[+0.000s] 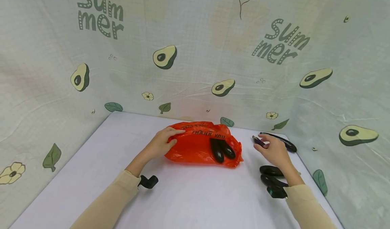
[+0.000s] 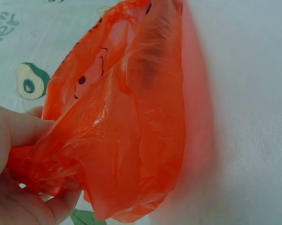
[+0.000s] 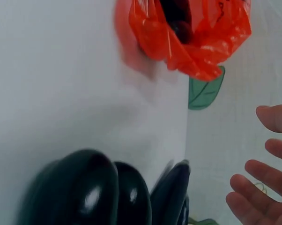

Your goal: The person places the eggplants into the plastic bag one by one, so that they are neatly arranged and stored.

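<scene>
My left hand (image 1: 161, 142) pinches the left end of a red plastic bag (image 1: 190, 151), whose film bunches between thumb and fingers in the left wrist view. Two dark eggplants (image 1: 217, 150) lie inside the bag near its mouth, which faces right. My right hand (image 1: 275, 150) hovers above the right side of the table, fingers spread and relaxed in the right wrist view. One eggplant (image 1: 258, 141) has its stem end just by the fingertips; the hand hides the rest. Behind it lies another long eggplant (image 1: 287, 144).
Below my right wrist lie more eggplants (image 1: 269, 170), partly covered by the forearm and wrist camera. The white table (image 1: 195, 195) meets a hanging cloth (image 1: 195, 70) printed with avocados at its back and sides.
</scene>
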The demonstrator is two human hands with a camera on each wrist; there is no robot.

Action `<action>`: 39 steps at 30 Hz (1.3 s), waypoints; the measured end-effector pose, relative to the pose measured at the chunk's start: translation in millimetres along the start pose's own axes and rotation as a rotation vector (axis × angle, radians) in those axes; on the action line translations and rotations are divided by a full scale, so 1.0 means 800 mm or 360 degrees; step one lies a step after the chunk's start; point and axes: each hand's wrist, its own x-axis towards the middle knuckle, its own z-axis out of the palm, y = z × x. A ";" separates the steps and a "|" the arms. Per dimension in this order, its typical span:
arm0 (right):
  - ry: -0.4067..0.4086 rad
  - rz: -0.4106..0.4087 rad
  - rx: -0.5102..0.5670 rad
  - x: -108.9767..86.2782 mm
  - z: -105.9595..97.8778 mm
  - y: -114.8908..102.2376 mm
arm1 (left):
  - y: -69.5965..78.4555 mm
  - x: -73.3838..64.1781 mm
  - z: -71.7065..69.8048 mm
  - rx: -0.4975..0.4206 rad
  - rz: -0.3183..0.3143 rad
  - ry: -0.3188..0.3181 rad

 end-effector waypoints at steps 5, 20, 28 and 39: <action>-0.0011 0.0004 -0.0110 0.006 -0.006 0.030 | 0.000 0.000 0.000 0.0001 -0.0007 0.0000; -0.0101 0.0029 -0.0167 0.011 -0.003 0.090 | 0.003 -0.001 0.000 0.0012 0.0002 0.0001; -0.0210 0.0090 -0.0180 0.011 0.004 0.115 | 0.003 -0.001 0.000 0.0019 -0.0004 0.0002; -0.0254 0.0111 -0.0206 0.010 0.010 0.127 | 0.004 -0.001 0.000 0.0016 -0.0009 0.0002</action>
